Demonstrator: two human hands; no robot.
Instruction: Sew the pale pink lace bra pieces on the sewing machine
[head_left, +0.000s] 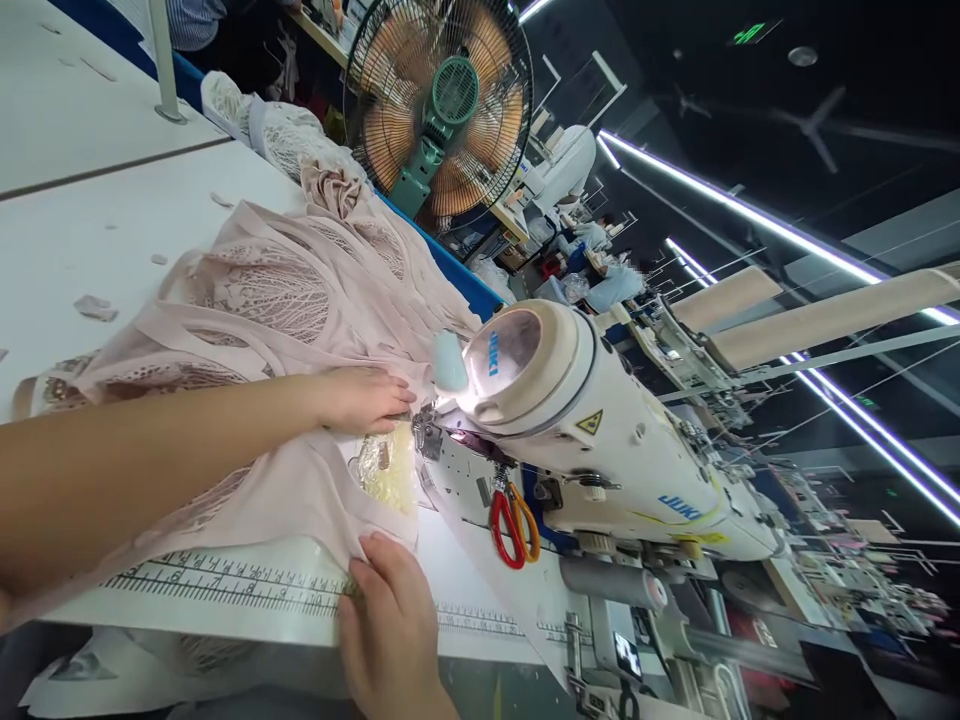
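Note:
Pale pink fabric with lace panels [300,240] lies bunched over the white table and runs up to the presser foot [427,435] of a white JUKI sewing machine [600,430]. My left hand [364,398] lies flat on the cloth beside the foot, fingers stretched out. At the table's front edge, my right hand [397,620] grips the edge of the fabric between thumb and fingers. Between both hands, a pale yellow patch [386,470] shows by the foot, brightly lit by the machine lamp. The needle tip cannot be made out.
Scissors with red and orange handles [514,525] lie by the machine. A printed ruler [247,585] follows the table edge. A grey thread cone [615,582] is at right. Beyond the table stands a large fan [442,110]; other people work farther back. Fabric scraps [96,307] dot the tabletop.

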